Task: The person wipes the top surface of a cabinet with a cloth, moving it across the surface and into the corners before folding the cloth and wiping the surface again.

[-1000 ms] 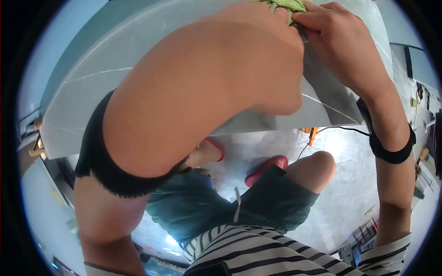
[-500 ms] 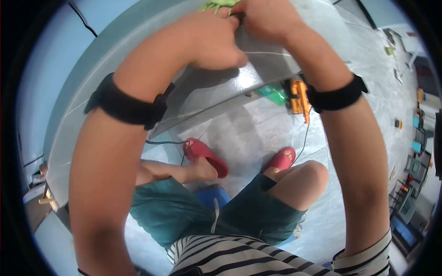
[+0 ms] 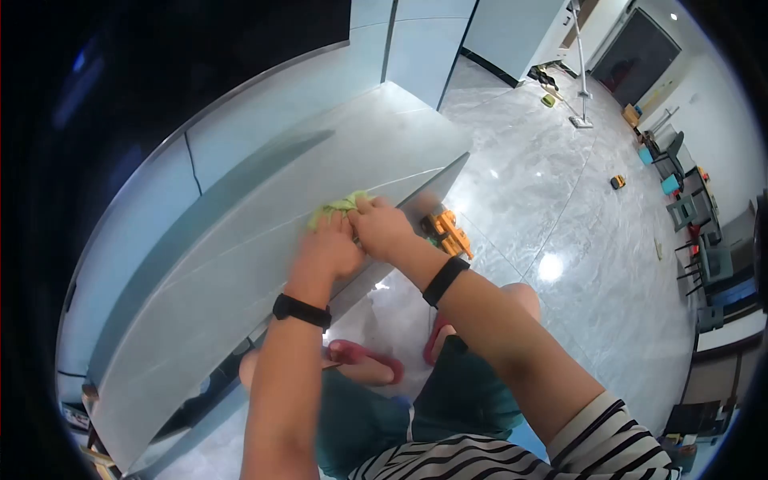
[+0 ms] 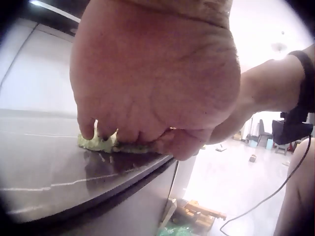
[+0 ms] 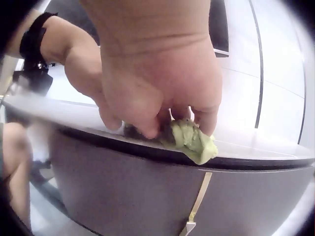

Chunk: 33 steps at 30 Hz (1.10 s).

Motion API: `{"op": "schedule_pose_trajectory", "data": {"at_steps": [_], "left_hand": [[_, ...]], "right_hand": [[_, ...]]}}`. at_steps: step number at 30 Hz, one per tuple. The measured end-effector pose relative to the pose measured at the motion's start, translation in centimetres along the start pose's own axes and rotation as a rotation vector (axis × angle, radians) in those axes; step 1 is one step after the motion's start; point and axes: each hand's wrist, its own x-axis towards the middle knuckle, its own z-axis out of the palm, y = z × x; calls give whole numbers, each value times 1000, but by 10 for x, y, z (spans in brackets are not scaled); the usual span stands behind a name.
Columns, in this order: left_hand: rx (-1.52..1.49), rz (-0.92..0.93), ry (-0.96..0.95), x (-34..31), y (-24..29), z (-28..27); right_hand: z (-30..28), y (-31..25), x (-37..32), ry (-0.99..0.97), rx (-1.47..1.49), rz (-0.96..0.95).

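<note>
A light green cloth [image 3: 340, 206] lies crumpled on the grey, white-veined top of a long low cabinet [image 3: 240, 264], near its front edge. My left hand [image 3: 326, 252] rests on it with the fingers pressing down and the thumb held off to the side. Close beside it, my right hand [image 3: 382, 228] grips the cloth between thumb and fingers. In the right wrist view a fold of the cloth [image 5: 194, 142] sticks out past the fingers at the cabinet's edge. The left palm hides part of the cloth [image 4: 98, 143] in the left wrist view.
An orange toy vehicle [image 3: 450, 234] stands on the floor by the cabinet's front. Farther off are a small yellow toy [image 3: 618, 182], a mop [image 3: 582, 96] and several chairs [image 3: 684, 210] along the right wall. A dark screen [image 3: 200, 48] is above the cabinet.
The head view has swung up and now shows the whole cabinet top and the room. Both hands stay together on the cloth, and the left thumb still sticks out.
</note>
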Motion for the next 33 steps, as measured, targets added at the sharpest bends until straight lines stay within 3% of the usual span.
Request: {"op": "schedule_pose_trajectory", "data": {"at_steps": [4,7,15,21,26,29,33], "left_hand": [[16,-28,-93,15,5,-9],[42,51,-79,40,-2,-11],[-59,47,-24,167,4,-30],[-170,154,-89,222,-22,-52],[-194,191,17,215,-20,-46],[-191,113,69,182,-4,-42],[-136,157,-21,128,10,-36]], "right_hand": [[-1,10,4,-11,-40,-20],[-4,30,16,18,8,17],[-1,119,111,40,43,190],[-2,137,152,92,88,239],[-2,128,139,214,83,284],[-5,117,116,170,58,256],[2,96,65,117,32,142]]}}
